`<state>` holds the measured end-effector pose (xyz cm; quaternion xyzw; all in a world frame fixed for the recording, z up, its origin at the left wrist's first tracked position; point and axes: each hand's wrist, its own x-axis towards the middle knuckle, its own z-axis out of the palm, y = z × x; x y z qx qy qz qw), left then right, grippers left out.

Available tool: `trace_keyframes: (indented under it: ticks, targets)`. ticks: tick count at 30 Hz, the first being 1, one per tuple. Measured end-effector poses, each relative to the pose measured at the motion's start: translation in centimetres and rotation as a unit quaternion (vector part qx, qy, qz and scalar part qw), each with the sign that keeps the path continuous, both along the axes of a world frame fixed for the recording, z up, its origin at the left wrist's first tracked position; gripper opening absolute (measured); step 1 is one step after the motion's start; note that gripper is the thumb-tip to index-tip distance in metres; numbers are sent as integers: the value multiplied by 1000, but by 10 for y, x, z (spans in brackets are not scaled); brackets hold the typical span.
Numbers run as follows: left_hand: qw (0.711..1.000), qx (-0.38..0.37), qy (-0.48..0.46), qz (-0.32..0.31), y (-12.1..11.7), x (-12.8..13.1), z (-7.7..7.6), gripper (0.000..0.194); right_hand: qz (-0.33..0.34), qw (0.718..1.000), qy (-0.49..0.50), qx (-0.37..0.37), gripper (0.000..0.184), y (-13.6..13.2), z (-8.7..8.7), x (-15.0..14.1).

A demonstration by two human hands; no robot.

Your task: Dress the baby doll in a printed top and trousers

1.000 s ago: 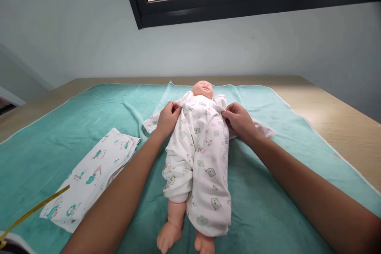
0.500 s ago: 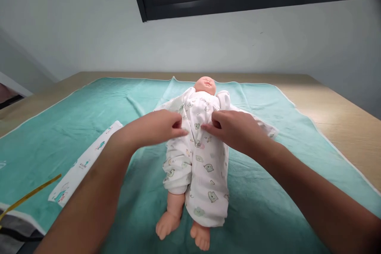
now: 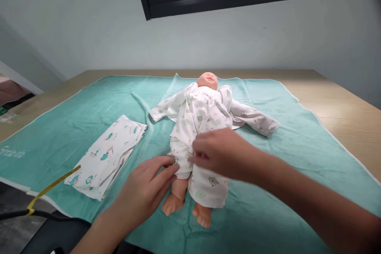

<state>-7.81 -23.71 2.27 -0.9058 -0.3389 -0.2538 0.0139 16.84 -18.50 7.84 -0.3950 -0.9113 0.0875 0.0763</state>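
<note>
A baby doll (image 3: 208,80) lies on its back, head toward the wall, in a white top (image 3: 251,117) and white trousers (image 3: 208,121) printed with green animals. The trouser leg on the left is bunched up, baring the doll's lower leg (image 3: 179,188); the other reaches near the foot. My left hand (image 3: 149,184) is at the bunched leg's outer side, its fingertips closed on the cloth. Across the trousers, my right hand (image 3: 222,149) is curled, thumb and fingers pinched at the same leg's inner side. It hides part of the longer leg.
A teal blanket (image 3: 258,218) covers much of the wooden table (image 3: 342,103). Folded white printed cloth (image 3: 110,151) lies left of the doll. A yellow strap (image 3: 53,184) and black cable (image 3: 59,217) are at the lower left. The wall and window frame (image 3: 226,2) stand behind.
Both hands have come down from the doll's waist to the bunched trouser leg, the right one also moving left. The doll's sleeves and the folded cloth now show more fully.
</note>
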Motion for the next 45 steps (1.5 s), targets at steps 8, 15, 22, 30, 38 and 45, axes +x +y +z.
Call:
trace_keyframes:
  ticks: [8,15,22,30,38,45]
  targets:
    - [995,97,2,-10,-5,0,-12,29,-3,991,-135,11,18,-37,-24,-37]
    - [992,74,-52,85,-12,0,-28,25,38,990,-134,9,6,-36,-22,-33]
    - [988,78,-67,113,-15,0,-30,18,105,990,-91,-23,10,-54,-20,-40]
    - [984,-7,-128,125,-50,-31,-7,17,215,976,5,-30,10,-53,-19,-29]
    - [987,-40,-74,136,-31,-47,-13,20,175,984,18,-10,24,-58,-14,8]
    - [985,-54,-141,89,-9,9,19,17,54,991,10,122,15,-87,-39,29]
